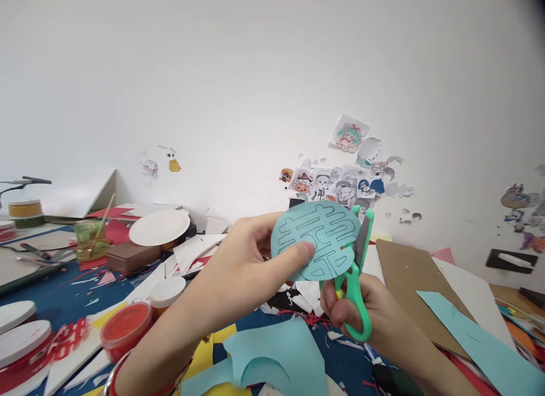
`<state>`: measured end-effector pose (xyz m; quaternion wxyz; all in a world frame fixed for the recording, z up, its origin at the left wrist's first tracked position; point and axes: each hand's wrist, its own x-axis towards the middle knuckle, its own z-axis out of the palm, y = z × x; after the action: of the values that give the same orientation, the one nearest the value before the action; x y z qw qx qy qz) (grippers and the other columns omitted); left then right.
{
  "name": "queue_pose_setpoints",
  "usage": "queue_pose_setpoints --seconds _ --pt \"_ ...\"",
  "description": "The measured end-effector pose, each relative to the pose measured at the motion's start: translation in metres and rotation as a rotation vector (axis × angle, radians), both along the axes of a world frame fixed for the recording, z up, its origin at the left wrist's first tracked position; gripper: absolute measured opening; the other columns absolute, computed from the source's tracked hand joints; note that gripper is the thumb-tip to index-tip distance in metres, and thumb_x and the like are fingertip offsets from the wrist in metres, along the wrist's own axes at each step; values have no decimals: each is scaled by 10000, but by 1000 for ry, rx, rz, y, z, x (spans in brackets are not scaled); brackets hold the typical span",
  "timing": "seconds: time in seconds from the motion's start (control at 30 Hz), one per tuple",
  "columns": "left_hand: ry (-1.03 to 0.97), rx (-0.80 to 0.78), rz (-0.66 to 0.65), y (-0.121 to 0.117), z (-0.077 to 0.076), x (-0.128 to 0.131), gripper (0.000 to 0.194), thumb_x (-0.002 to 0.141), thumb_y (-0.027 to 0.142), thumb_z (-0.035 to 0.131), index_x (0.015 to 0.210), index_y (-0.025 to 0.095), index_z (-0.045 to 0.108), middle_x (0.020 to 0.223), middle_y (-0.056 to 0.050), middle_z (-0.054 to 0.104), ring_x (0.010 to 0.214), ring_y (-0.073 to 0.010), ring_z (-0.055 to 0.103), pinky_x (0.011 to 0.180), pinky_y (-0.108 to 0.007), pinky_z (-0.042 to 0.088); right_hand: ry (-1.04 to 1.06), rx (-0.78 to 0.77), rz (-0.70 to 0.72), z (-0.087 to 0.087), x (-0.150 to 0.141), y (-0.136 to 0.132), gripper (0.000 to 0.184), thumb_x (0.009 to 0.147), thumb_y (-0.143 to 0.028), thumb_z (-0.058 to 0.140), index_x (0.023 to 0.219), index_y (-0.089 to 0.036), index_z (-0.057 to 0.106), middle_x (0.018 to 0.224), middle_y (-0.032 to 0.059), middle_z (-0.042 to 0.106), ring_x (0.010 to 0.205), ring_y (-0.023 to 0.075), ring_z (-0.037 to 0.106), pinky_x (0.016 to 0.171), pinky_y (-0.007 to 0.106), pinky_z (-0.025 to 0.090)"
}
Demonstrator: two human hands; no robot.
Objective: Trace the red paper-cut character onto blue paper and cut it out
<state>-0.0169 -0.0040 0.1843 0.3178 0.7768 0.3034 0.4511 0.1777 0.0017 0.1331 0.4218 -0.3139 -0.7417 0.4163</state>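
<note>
A round teal paper disc (315, 241), pierced by narrow slots in a blocky, character-like pattern, is held up in the air just above the middle of the view. The left hand (242, 260) pinches it nearly closed, with the thumb across the front and the fingers behind. The right hand (351, 311) curls tightly around green plastic-handled scissors (355, 308). Their grey metal blades (362, 240) stand at the disc's right edge, though the angle makes it hard to say whether they are biting the paper.

From the disc outward, a teal paper offcut (266, 356) with a curved bite lies at six o'clock on a dark blue mat (100, 297). A long teal paper strip (479, 342) lies at four o'clock, and a brown cardboard sheet (409, 288) at three. At nine o'clock sits a brown box (131, 257), with a round white paper plate (159, 227) tilted behind it at ten. A red-filled jar (125, 329) stands at eight o'clock beside a red paper cutout (72, 339). Printed paper cutouts (336, 186) cover the white wall at twelve to one o'clock.
</note>
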Motion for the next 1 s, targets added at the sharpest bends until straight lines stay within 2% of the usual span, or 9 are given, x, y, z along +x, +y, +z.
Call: queue_pose_setpoints --seconds 0.17,0.4,0.53,0.7,0.8,0.9,1.0 --pt "-70 87 53 0 3 2 195 854 344 530 789 160 539 674 24 547 572 -80 506 483 -161 400 -42 -20 8 -1 2 0 477 701 -608 619 610 -170 452 584 -43 377 555 93 296 498 239 211" --pt "-151 151 75 -1 2 4 220 860 365 537 778 162 522 678 19 580 548 -74 533 472 -152 423 -106 -11 -4 2 0 -1 534 665 -691 577 595 -176 453 557 -48 353 544 96 296 500 242 220" --pt "-192 171 85 -1 3 5 195 857 342 543 774 166 530 615 41 554 502 -62 526 441 -133 420 -145 -43 -6 4 -1 -2 519 680 -659 596 582 -175 436 555 -46 357 538 92 292 490 243 207" --pt "-88 58 -6 -3 5 3 89 756 197 637 789 192 555 589 72 574 472 -56 540 415 -107 415 -108 -45 -15 3 -2 -1 487 690 -607 626 581 -176 428 547 -51 350 531 88 293 480 239 202" --pt "4 -37 -61 -4 6 2 38 762 195 607 771 188 571 551 62 582 486 -71 551 428 -117 426 -103 -31 -13 3 -3 -1 500 685 -632 613 582 -175 435 548 -50 363 528 87 295 481 240 204" --pt "-8 -69 -32 -4 8 2 40 786 217 573 774 179 572 530 54 579 454 -69 539 381 -108 385 -103 -35 -7 3 -3 -1 512 682 -648 602 580 -178 425 549 -52 344 526 87 289 480 244 197" --pt "-60 -20 7 -3 10 2 50 775 199 591 741 168 570 507 60 569 398 -45 493 340 -93 338 -110 -51 -7 3 -3 -1 494 686 -617 622 575 -178 426 539 -56 325 524 87 284 476 245 192"
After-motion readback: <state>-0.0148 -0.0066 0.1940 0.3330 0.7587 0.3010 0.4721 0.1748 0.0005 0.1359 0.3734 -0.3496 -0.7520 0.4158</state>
